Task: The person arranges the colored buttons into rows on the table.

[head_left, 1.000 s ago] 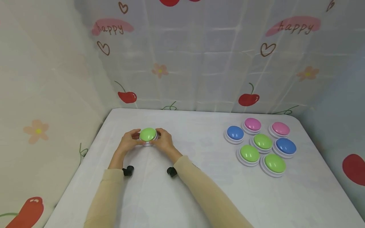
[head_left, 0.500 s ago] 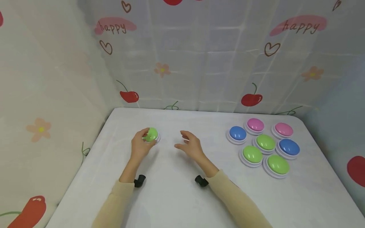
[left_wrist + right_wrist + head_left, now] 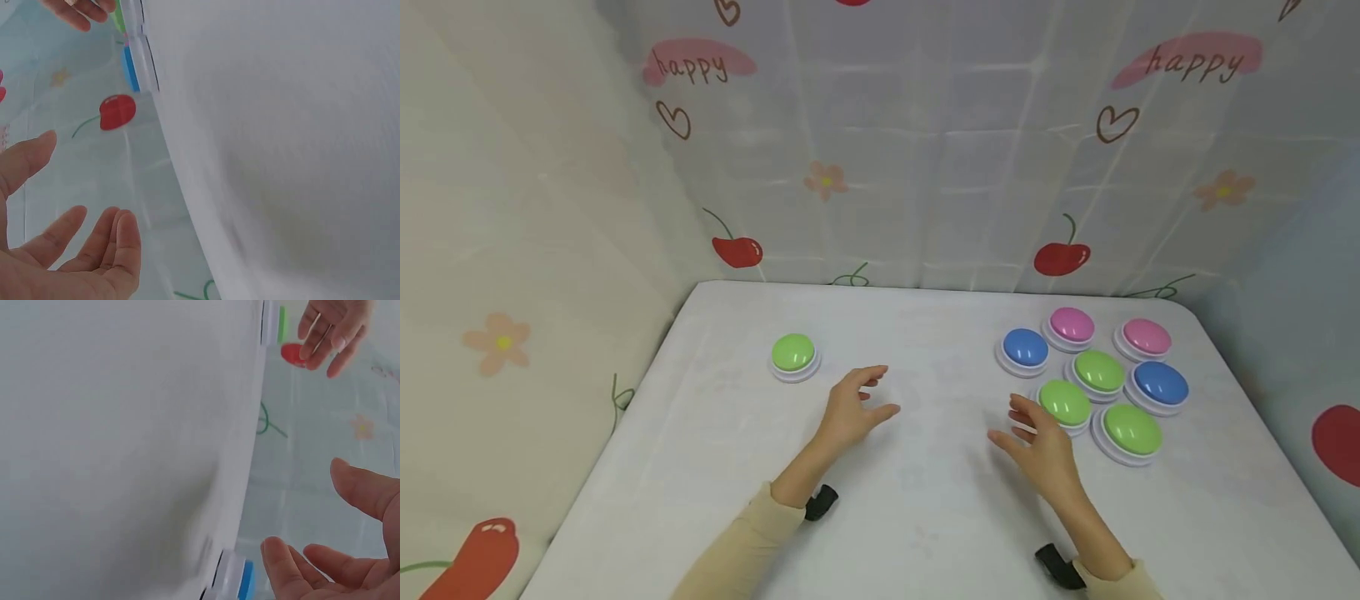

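A lone round green plastic dome button (image 3: 793,353) on its white base sits on the white table (image 3: 880,517). The left hand (image 3: 850,410) hovers near it, fingers loosely spread, empty. Farther from it, the right hand (image 3: 1039,446), fingers relaxed and empty, hovers beside the cluster of seven dome buttons (image 3: 1097,383).

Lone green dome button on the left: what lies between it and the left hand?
In the head view, only bare white tabletop lies between the lone green dome button and the left hand; the hand hovers open, apart from it.
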Demonstrator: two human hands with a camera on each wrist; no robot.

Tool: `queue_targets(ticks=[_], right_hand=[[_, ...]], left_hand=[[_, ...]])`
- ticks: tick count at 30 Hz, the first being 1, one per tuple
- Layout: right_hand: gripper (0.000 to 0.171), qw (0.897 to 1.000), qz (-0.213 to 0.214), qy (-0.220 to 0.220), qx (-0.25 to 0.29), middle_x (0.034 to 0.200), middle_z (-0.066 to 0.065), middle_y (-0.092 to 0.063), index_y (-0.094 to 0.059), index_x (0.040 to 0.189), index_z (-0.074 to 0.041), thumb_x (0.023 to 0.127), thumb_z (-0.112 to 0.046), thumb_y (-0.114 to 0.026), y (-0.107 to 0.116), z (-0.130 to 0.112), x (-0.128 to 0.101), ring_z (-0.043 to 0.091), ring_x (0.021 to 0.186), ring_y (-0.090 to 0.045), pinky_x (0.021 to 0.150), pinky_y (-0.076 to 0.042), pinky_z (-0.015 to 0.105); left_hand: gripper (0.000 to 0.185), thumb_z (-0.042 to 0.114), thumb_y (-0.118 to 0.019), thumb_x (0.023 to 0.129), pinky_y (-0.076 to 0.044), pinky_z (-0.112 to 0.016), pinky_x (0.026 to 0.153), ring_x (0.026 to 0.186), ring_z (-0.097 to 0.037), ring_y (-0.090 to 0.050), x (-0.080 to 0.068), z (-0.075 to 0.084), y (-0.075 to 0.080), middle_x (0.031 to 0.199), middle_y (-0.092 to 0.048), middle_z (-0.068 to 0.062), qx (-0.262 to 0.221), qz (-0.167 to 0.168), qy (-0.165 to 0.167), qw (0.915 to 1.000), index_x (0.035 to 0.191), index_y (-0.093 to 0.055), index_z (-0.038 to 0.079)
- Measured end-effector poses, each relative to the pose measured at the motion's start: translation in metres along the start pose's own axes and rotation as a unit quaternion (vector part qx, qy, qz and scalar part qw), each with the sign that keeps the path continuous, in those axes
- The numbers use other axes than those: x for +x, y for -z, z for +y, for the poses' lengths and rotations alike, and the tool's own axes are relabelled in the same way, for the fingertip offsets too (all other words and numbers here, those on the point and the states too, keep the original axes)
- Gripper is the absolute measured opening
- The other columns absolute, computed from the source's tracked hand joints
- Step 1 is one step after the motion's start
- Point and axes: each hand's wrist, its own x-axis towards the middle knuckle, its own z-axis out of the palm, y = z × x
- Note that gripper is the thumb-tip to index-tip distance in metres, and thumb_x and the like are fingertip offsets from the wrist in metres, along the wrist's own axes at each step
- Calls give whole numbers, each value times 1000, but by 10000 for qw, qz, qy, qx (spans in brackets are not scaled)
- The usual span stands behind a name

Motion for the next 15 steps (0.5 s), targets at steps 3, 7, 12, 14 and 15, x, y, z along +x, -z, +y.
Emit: queue_targets(ticks=[3,7,12,14,15], right_hand=[[66,9981,489,-287,-239,123,25,-63,-47,138,6,83,-12,-78,20,11,-11,32,105,-67,82,-55,15],[69,9886,1026,-792,-764,107,21,-70,-43,141,6,85,-18,-76,43,24,-18,3,75,-66,61,-48,6],[74,9801,988,-1362,-1053,95,22,-70,-35,143,10,89,-23,-73,59,37,-14,3,59,-62,51,-47,16],[75,9798,893,-1476,-1011,91,21,-70,-35,143,11,88,-23,-73,61,41,-11,8,58,-64,52,-47,17],[76,9800,846,-1505,-993,89,20,-70,-35,143,11,88,-23,-73,61,43,-9,9,58,-64,52,-47,17]], left_hand=[[58,12,-80,80,-53,-41,95,115,-29,-57,1,8,-15,129,-60,-17,-4,-353,-112,9993,133,-57,1],[58,13,-79,81,-53,-41,94,115,-29,-57,4,19,-32,130,-60,-17,-66,-643,-204,9977,133,-57,2],[58,15,-79,82,-53,-40,95,116,-27,-56,11,29,-56,132,-59,-15,-246,-931,-171,9952,135,-56,4],[58,16,-79,82,-53,-37,95,116,-26,-57,16,33,-66,132,-59,-15,-322,-1034,-98,9941,135,-56,5],[59,16,-79,82,-53,-34,95,115,-26,-57,18,36,-72,132,-59,-15,-362,-1086,-60,9934,135,-56,5]])
